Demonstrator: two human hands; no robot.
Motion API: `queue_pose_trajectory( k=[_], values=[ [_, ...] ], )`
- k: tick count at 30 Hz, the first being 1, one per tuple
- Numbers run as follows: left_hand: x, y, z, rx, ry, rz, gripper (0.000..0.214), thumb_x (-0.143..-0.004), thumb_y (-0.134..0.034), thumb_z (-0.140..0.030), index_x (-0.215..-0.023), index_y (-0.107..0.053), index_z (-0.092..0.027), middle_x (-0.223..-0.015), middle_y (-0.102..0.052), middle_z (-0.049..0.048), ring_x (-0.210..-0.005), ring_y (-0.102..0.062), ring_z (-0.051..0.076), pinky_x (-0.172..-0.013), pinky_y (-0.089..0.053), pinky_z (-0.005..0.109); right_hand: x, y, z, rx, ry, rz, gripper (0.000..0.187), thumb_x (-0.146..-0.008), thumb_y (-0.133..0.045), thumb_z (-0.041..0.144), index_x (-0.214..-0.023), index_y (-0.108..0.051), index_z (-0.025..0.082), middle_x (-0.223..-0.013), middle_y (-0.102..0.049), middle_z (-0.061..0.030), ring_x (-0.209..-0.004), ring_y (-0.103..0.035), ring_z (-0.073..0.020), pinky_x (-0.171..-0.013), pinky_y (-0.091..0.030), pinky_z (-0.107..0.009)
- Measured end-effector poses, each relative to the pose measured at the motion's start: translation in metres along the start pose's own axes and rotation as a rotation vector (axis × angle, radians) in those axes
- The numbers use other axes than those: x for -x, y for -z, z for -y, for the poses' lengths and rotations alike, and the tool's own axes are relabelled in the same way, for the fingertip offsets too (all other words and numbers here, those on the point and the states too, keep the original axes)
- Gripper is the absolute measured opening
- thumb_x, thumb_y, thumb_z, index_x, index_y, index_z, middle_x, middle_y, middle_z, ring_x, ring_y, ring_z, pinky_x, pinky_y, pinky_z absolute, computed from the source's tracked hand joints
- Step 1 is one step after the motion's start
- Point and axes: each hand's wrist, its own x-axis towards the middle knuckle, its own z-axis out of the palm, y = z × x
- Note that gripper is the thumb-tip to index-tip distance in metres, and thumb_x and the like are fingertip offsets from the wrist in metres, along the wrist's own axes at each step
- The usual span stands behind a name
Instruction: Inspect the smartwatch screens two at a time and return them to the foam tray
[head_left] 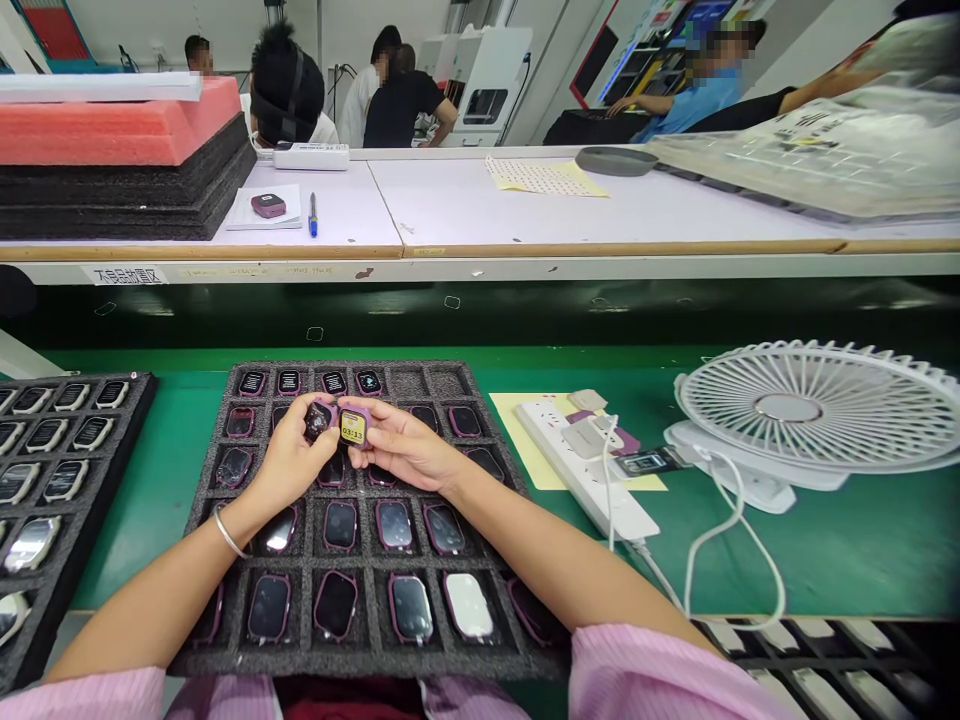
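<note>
My left hand (296, 455) is closed on a purple-framed smartwatch body (318, 420) with a dark face. Between the fingers of my right hand (409, 445) is a second purple smartwatch body (353, 427), its lit yellow screen reading 03:13. The two watch bodies are side by side, close together. Both hands are above a dark grey foam tray (442, 640) whose compartments hold many purple watch bodies, such as a dark-screened one (335, 605) in the front row. My hands and forearms hide part of the middle rows.
Another foam tray (112, 470) with pale-framed watches lies at left. To the right are a white power strip (585, 470) on yellow paper and a white fan (787, 410) with cables. Foam blocks (120, 190) and a pen (313, 215) rest on the shelf; people work beyond.
</note>
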Motion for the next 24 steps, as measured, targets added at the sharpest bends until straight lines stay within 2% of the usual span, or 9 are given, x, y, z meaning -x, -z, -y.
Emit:
queue_pose_trajectory(
  k=[11, 17, 19, 21, 24],
  values=[
    [0.0003, -0.0001, -0.0017, 0.062, 0.015, 0.007, 0.04, -0.077, -0.06, -0.026, -0.115, -0.054, -0.018, -0.117, -0.064, 0.0087, -0.109, -0.059, 0.021, -0.097, -0.044, 0.036, 0.0006, -0.0001, 0.0, 0.013, 0.016, 0.013, 0.053, -0.079, -0.081, 0.033, -0.126, -0.06, 0.025, -0.096, -0.067, -0.001, -0.075, -0.067, -0.0132, -0.072, -0.052, -0.027],
    [-0.0007, -0.0006, 0.0017, 0.083, 0.009, 0.003, 0.032, -0.078, -0.062, -0.024, -0.109, -0.058, -0.018, -0.11, -0.065, 0.006, -0.104, -0.06, 0.019, -0.096, -0.044, 0.033, -0.0001, -0.002, -0.0008, -0.004, 0.02, 0.0, 0.049, -0.076, -0.082, 0.03, -0.12, -0.063, 0.025, -0.099, -0.067, -0.0004, -0.071, -0.064, -0.0114, -0.07, -0.051, -0.027],
    [-0.0012, -0.0008, 0.0013, 0.126, 0.054, -0.019, 0.033, -0.077, -0.066, -0.026, -0.108, -0.059, -0.018, -0.106, -0.066, 0.005, -0.097, -0.061, 0.017, -0.089, -0.046, 0.03, -0.0012, -0.0015, -0.001, -0.009, 0.018, -0.037, 0.05, -0.075, -0.082, 0.03, -0.121, -0.063, 0.024, -0.096, -0.068, -0.0008, -0.071, -0.065, -0.0121, -0.068, -0.05, -0.027],
    [-0.002, -0.0008, -0.0006, 0.202, 0.156, -0.017, 0.041, -0.075, -0.07, -0.03, -0.113, -0.058, -0.018, -0.097, -0.065, 0.0028, -0.077, -0.061, 0.013, -0.072, -0.048, 0.026, -0.0029, -0.0002, 0.0, -0.028, 0.01, -0.093, 0.051, -0.077, -0.08, 0.031, -0.124, -0.061, 0.022, -0.093, -0.069, -0.0017, -0.073, -0.067, -0.0137, -0.068, -0.049, -0.026],
    [-0.0032, 0.0, -0.0049, 0.371, 0.316, 0.007, 0.058, -0.076, -0.071, -0.039, -0.126, -0.052, -0.018, -0.083, -0.062, -0.0012, -0.051, -0.05, 0.006, -0.05, -0.04, 0.022, -0.0051, 0.0023, 0.0035, -0.066, -0.004, -0.19, 0.047, -0.08, -0.075, 0.03, -0.123, -0.059, 0.02, -0.096, -0.072, -0.0047, -0.073, -0.069, -0.0167, -0.068, -0.049, -0.028]
  ],
)
